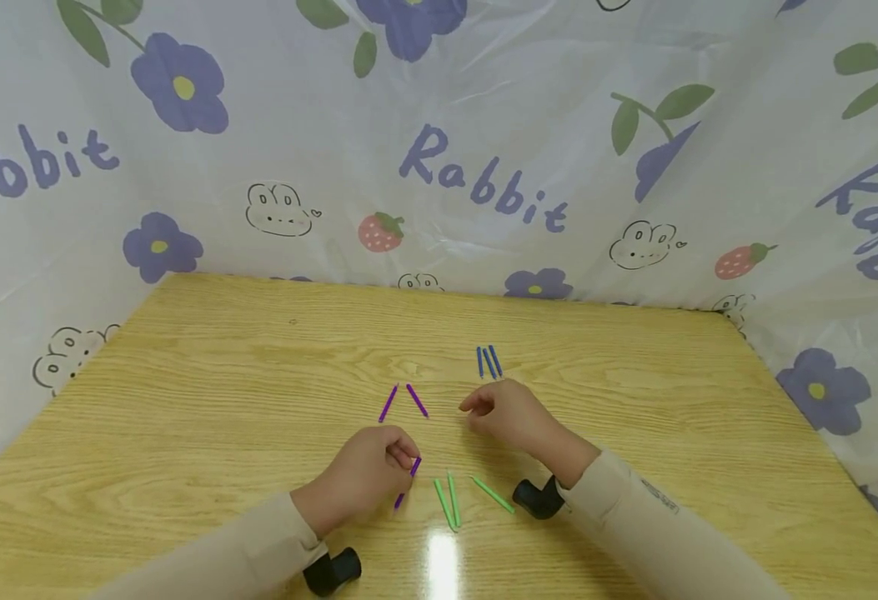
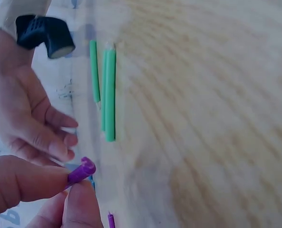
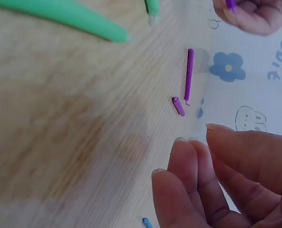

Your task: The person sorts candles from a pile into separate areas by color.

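My left hand (image 1: 367,471) pinches a thin purple candle (image 1: 398,502) between thumb and fingers, near the front of the table. Its curled wick end pokes out past the fingertips in the left wrist view. Two more purple candles, a left one (image 1: 388,403) and a right one (image 1: 418,401), lie slanted towards each other beyond that hand. My right hand (image 1: 514,414) hovers over the table with relaxed fingers and holds nothing, as the right wrist view shows. Just beyond it lie several blue candles (image 1: 489,362) side by side.
Between the forearms lie two green candles (image 1: 446,504) close together, with another green candle (image 1: 493,494) apart to their right. A black wrist-worn device (image 1: 539,498) sits under the right sleeve. The wooden table (image 1: 258,350) ends at a patterned curtain (image 1: 484,100).
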